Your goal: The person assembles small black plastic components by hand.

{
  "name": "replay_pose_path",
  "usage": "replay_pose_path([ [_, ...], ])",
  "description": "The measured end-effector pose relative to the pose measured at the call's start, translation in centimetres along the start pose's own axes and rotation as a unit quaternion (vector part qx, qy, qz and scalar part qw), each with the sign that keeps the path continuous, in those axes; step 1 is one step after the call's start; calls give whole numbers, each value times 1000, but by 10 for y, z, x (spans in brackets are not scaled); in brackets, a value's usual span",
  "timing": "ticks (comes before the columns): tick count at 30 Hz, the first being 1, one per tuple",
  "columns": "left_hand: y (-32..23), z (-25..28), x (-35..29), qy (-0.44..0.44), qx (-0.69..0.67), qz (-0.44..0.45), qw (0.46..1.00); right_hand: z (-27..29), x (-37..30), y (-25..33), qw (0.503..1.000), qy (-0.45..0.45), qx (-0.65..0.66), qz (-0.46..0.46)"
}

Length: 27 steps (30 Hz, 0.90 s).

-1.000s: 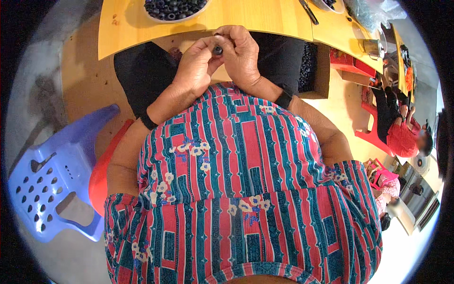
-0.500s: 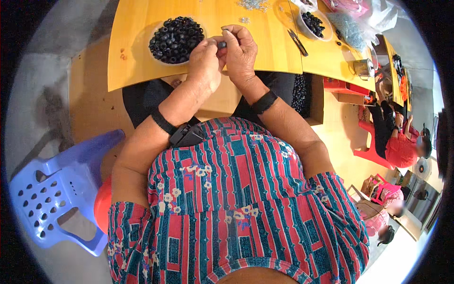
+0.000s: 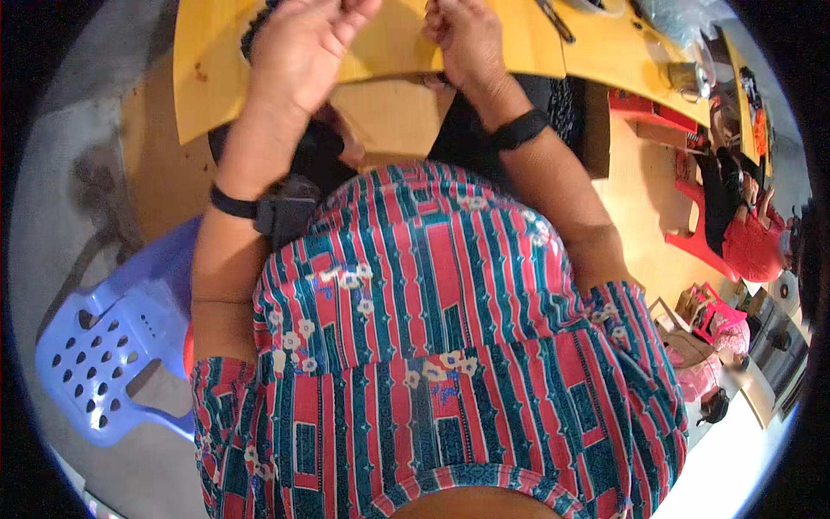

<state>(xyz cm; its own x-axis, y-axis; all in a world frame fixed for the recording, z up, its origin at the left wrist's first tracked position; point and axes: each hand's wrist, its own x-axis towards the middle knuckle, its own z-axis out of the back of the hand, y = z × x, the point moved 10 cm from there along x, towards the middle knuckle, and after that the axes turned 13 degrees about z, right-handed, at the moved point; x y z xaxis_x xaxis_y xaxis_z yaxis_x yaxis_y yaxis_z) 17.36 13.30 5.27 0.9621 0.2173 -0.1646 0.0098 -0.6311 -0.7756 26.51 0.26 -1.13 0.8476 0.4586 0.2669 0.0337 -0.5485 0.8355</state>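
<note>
My left hand is over the front of the yellow table, its fingers partly apart and cut off by the upper edge of the picture. Beside it, a small part of the heap of black beads shows; my wrist and the picture's edge hide the rest. To the right, my right hand is held apart from the left. Its fingers are curled in with the tips together, and what lies between them is too small to make out.
A dark slim hand tool lies on the table to the right of my right hand. Farther right are a metal cup and a clear bag of pale beads. A blue plastic chair stands at my left. Another person sits at the far right.
My hands were together at a dark bead beside the bead bowl; now they are apart, the left moved left and up, the right to the right. The view has tilted, pushing the table upward.
</note>
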Motion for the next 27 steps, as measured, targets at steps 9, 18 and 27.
replay_pose_path([
  [9,8,5,-47,166,-41,109,979,40,-21,8,987,-140,-2,-73],
  [18,17,-11,-59,293,-120,55,947,48,-23,6,991,-116,-7,-66],
  [27,45,23,-60,23,177,105,978,38,-37,-12,986,-61,51,-147],
])
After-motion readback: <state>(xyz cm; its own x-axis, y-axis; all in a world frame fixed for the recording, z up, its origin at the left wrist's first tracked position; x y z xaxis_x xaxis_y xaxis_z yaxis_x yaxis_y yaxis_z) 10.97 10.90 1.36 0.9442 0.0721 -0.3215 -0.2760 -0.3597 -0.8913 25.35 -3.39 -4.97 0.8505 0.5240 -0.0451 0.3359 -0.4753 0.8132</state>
